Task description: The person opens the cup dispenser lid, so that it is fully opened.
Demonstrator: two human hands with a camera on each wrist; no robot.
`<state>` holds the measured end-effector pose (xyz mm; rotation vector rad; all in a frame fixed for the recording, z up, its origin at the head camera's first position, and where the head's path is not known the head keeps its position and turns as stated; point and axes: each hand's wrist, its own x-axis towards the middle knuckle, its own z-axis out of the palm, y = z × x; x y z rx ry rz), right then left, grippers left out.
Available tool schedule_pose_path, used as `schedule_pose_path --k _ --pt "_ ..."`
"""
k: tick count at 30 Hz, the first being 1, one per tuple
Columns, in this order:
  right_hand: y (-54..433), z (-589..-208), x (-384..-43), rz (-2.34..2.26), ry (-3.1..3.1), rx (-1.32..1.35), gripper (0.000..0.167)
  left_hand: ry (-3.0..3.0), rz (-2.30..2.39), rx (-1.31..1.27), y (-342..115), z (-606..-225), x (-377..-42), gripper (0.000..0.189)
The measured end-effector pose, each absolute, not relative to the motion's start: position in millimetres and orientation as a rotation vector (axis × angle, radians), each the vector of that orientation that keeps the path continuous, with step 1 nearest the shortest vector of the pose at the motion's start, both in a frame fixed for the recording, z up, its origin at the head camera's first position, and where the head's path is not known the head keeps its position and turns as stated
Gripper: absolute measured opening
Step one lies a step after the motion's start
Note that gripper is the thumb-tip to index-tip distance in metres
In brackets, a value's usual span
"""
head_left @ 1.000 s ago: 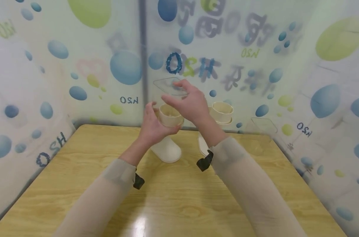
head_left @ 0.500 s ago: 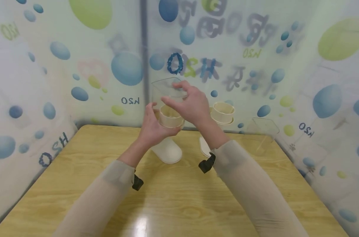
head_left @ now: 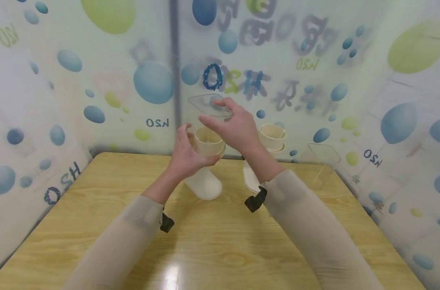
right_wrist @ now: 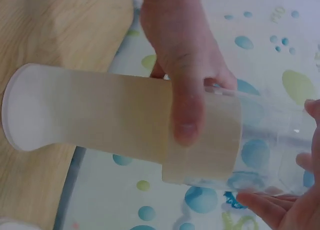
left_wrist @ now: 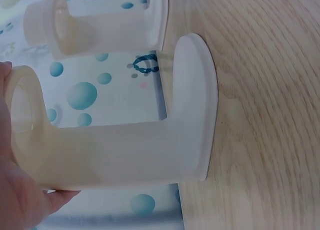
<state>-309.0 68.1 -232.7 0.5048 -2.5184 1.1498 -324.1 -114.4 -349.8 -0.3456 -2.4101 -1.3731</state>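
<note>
My left hand (head_left: 187,157) grips the cream ring (head_left: 208,147) at the top of a pale dispenser stand (left_wrist: 115,152). In the right wrist view its thumb (right_wrist: 187,117) presses along the ring's side. The stand's white rounded base (head_left: 207,188) rests on the table. A clear plastic container (right_wrist: 272,140) sits above the ring, its lower end meeting the cream part. Around the container's upper part curl the fingers and thumb of my right hand (head_left: 238,127). Just the fingers of this hand show at the right wrist view's edge.
A second matching stand (head_left: 272,139) with a cream ring stands to the right, partly behind my right arm. Farther right on the wooden table (head_left: 227,241) is another clear container (head_left: 316,173). A patterned wall panel (head_left: 154,84) rises behind the table's back edge.
Both hands keep their hold on the stand and the clear container with barely any movement. The head view shifts slightly.
</note>
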Motion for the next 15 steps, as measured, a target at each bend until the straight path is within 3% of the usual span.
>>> schedule_pose_path --k 10,15 --pt "72.4 -233.3 -305.7 1.219 -2.511 0.483 0.066 -2.404 -1.385 -0.367 -114.1 -348.8 -324.2 0.138" --pt "69.7 -233.4 -303.0 1.065 -2.482 0.608 0.071 -2.398 -1.425 -0.359 -115.6 -349.4 -324.1 0.136"
